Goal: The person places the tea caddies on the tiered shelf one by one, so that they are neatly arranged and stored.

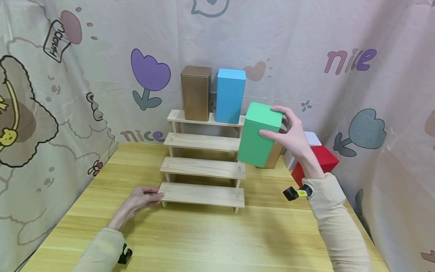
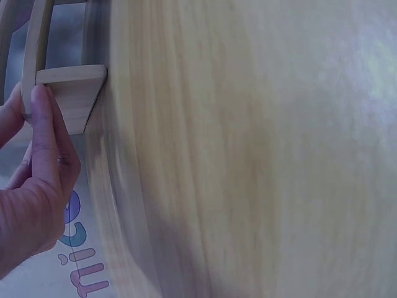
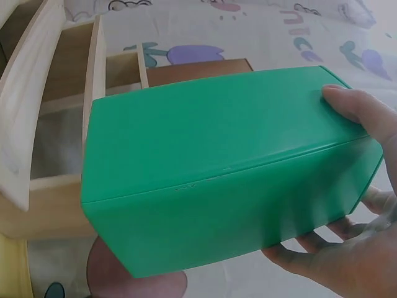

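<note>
A green rectangular box [image 1: 259, 136] is held tilted in the air by my right hand [image 1: 289, 130], thumb on one side and fingers on the other. It is just right of a four-step wooden rack [image 1: 204, 166]; in the right wrist view the green box [image 3: 223, 167] fills the middle. My left hand [image 1: 144, 198] pinches the left end of the rack's lowest shelf, and the left wrist view shows the fingertips on that wooden board [image 2: 71, 74]. On the top shelf stand a brown box [image 1: 196, 93] and a blue box [image 1: 231, 96], both upright.
Behind the green box, partly hidden, a tan box [image 1: 274, 155] stands on the wooden table [image 1: 190, 241]. A red box [image 1: 324, 160] and a white box [image 1: 312, 138] sit to its right, partly covered by my right arm. A printed curtain [image 1: 289, 45] hangs behind the table.
</note>
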Demonstrator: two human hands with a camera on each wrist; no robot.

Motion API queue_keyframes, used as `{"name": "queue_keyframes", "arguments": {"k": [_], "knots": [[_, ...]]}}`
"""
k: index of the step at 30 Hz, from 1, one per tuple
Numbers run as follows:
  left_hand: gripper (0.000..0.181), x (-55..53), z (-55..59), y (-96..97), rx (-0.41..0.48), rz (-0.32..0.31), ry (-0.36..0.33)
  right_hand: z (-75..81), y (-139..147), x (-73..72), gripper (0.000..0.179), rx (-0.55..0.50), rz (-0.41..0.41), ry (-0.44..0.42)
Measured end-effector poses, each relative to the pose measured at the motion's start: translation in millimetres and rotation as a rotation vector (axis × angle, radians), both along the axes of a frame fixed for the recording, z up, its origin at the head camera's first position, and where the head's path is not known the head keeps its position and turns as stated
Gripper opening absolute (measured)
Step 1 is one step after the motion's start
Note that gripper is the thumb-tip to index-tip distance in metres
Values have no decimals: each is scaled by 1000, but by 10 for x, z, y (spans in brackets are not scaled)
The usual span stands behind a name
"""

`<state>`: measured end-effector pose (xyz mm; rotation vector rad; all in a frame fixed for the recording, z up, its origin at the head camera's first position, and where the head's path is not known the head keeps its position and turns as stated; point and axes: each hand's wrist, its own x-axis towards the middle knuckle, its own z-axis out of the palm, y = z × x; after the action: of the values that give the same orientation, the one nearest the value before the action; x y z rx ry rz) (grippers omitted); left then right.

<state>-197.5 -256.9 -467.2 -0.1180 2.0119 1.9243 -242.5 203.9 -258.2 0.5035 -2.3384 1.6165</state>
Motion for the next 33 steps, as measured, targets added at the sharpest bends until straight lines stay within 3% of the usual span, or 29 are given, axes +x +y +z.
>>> {"name": "queue_keyframes", "arguments": {"k": [10,18,33], "knots": [[56,3,5,3,-5,-3,-1,46,-265,-164,70,-51,74,-55],[56,3,12,-1,-8,-7,-5,13,-448,-292,71,-39,153,-31],[52,7,19,1,-4,-10,0,-22,-786,-443,72,-54,202,-44]]}}
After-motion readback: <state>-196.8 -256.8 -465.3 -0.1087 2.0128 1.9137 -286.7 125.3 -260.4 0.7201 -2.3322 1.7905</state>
